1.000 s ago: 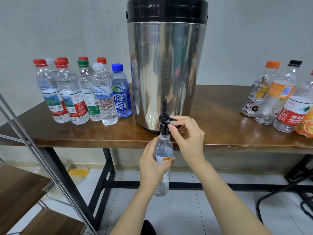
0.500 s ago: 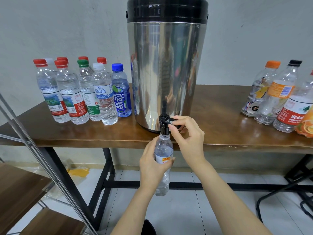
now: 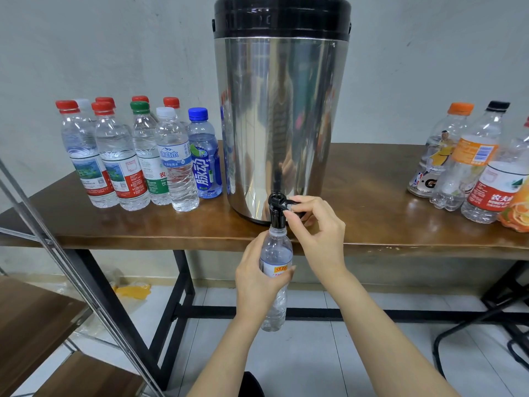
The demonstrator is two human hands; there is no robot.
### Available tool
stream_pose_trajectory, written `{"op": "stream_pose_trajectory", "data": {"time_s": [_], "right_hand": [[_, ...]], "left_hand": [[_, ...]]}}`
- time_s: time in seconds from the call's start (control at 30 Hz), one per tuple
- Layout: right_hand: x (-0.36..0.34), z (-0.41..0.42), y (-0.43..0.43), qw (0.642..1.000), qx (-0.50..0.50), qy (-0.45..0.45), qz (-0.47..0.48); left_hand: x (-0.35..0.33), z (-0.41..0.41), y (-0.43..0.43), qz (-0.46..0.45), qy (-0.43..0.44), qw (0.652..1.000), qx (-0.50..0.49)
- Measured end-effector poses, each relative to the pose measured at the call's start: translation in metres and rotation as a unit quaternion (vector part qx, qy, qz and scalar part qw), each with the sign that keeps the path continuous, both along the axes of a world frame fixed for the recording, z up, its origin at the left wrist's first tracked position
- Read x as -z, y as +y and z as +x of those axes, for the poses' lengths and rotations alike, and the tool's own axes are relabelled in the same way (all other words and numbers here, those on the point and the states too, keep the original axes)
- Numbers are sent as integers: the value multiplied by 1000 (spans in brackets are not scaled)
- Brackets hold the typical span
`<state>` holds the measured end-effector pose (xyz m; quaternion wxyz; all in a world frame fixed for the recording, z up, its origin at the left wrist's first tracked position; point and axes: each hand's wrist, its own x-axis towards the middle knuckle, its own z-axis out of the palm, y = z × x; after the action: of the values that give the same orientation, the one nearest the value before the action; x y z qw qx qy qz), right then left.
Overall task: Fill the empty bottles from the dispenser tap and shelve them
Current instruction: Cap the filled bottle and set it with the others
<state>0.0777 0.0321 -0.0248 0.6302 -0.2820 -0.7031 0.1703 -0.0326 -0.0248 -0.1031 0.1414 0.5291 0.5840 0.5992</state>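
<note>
A tall steel dispenser (image 3: 282,116) with a black lid stands on the wooden table (image 3: 372,224). Its black tap (image 3: 277,209) juts over the front edge. My left hand (image 3: 257,282) grips a clear uncapped bottle (image 3: 275,253) upright, its mouth right under the spout. My right hand (image 3: 317,224) pinches the tap lever with thumb and fingers. Whether water is running I cannot tell.
Several capped bottles (image 3: 137,156) stand in a cluster left of the dispenser. More bottles (image 3: 469,164) with orange and black caps stand at the table's right end. A shelf unit with wooden boards and a slanted metal frame (image 3: 71,282) is at lower left.
</note>
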Motion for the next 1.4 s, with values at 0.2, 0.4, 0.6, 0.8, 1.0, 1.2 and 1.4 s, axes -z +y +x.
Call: {"op": "stream_pose_trajectory", "data": {"time_s": [0.2, 0.4, 0.6, 0.8, 1.0, 1.2, 1.4], "right_hand": [[1, 0, 1, 1000, 1, -1, 4], [1, 0, 1, 1000, 0, 5, -1], [1, 0, 1, 1000, 1, 0, 4], [2, 0, 2, 1000, -1, 0, 3], [3, -1, 3, 1000, -5, 6, -1], [2, -1, 1, 1000, -4, 8, 3], [3, -1, 2, 1000, -8, 6, -5]], "left_hand": [[0, -1, 0, 2, -4, 1000, 6], [0, -1, 0, 0, -7, 1000, 8], [0, 0, 0, -3, -7, 1000, 7], [0, 0, -1, 0, -7, 1000, 10], [0, 0, -1, 4, -5, 1000, 7], [3, -1, 0, -1, -4, 1000, 6], [1, -2, 0, 0, -8, 1000, 9]]}}
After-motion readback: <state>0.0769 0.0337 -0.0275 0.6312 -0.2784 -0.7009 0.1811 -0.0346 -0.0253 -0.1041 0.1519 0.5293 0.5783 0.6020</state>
